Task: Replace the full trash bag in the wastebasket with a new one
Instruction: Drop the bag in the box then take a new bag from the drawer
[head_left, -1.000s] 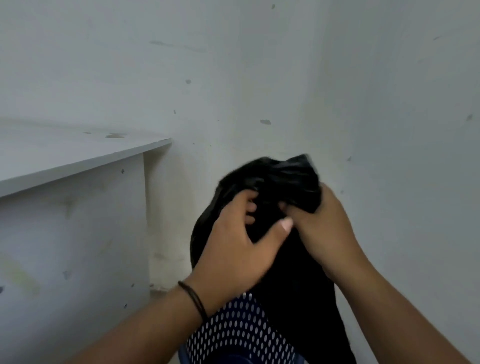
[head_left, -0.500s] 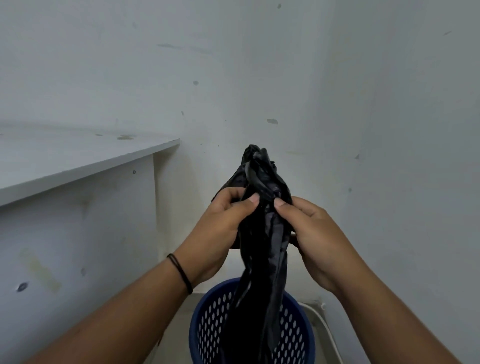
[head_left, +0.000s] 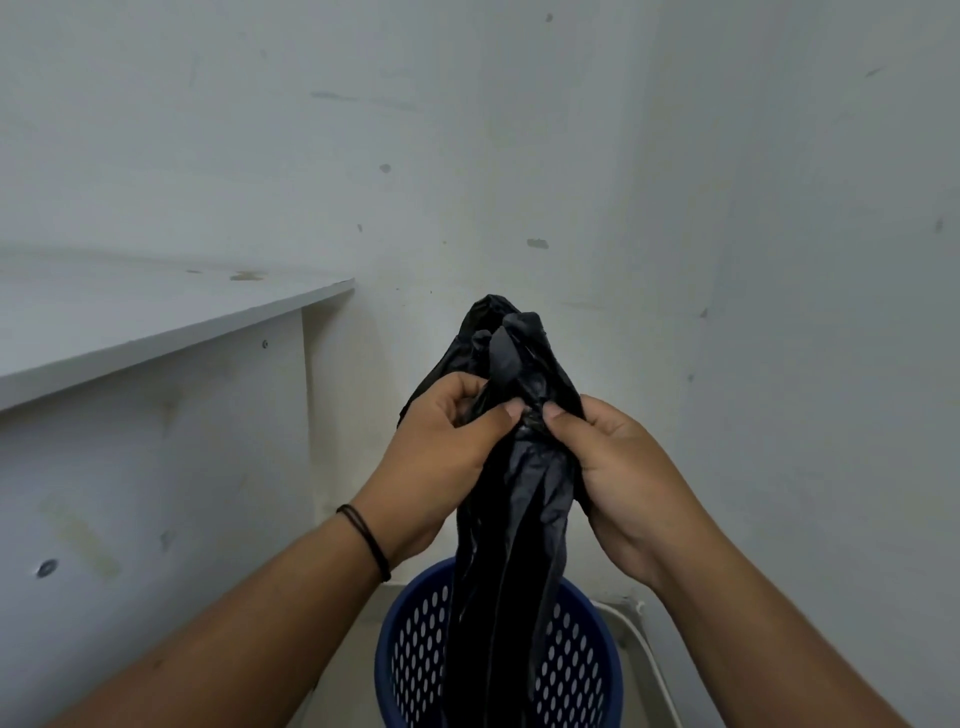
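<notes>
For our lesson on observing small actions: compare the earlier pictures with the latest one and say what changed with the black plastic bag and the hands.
The black plastic trash bag, bunched wide a second ago, is now gathered into a narrow twisted neck. The left hand, then spread over it, now pinches it; the right hand shifted its grip to the same knot. Unchanged: the bag hangs over the blue perforated wastebasket, beside the white shelf.

Tight corner: white desk (head_left: 156, 332) side panel close on the left, wall (head_left: 779, 260) close on the right, back wall just behind. Black trash bag (head_left: 511, 519) hangs into the blue wastebasket (head_left: 415, 649) mouth, blocking most of it. Open air above desk top.
</notes>
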